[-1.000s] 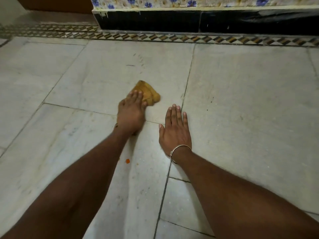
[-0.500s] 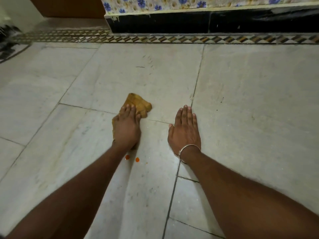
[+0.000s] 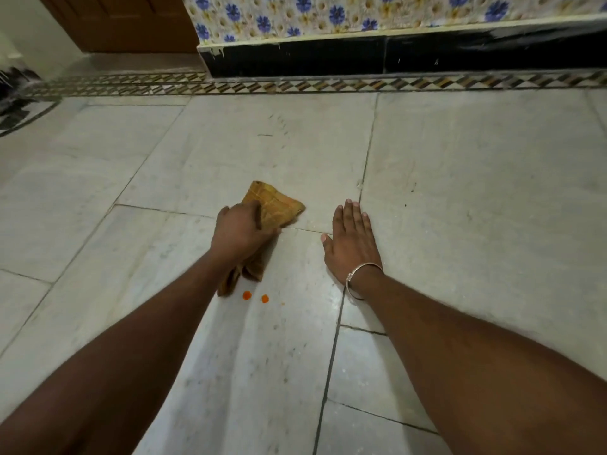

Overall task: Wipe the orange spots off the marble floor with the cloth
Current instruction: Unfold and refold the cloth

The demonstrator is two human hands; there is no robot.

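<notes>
A mustard-yellow cloth (image 3: 275, 206) lies on the grey marble floor (image 3: 460, 178) near the middle of the head view. My left hand (image 3: 241, 232) is closed on the cloth, fingers curled over it, and part of the cloth trails back under my wrist. Two small orange spots (image 3: 247, 294) (image 3: 265, 298) sit on the floor just below the cloth's trailing end. My right hand (image 3: 353, 238) rests flat on the floor to the right, palm down, fingers together, holding nothing. A silver bangle circles its wrist.
A patterned tile border (image 3: 328, 84) runs across the far floor. Behind it stands a black skirting (image 3: 394, 57) under flowered wall tiles (image 3: 328, 14). A brown wooden door (image 3: 124, 24) is at the far left. Dark grout lines cross the floor.
My left hand went from pressing flat on the cloth to gripping it and has drawn it back. The second orange spot came into view. My right hand stayed planted.
</notes>
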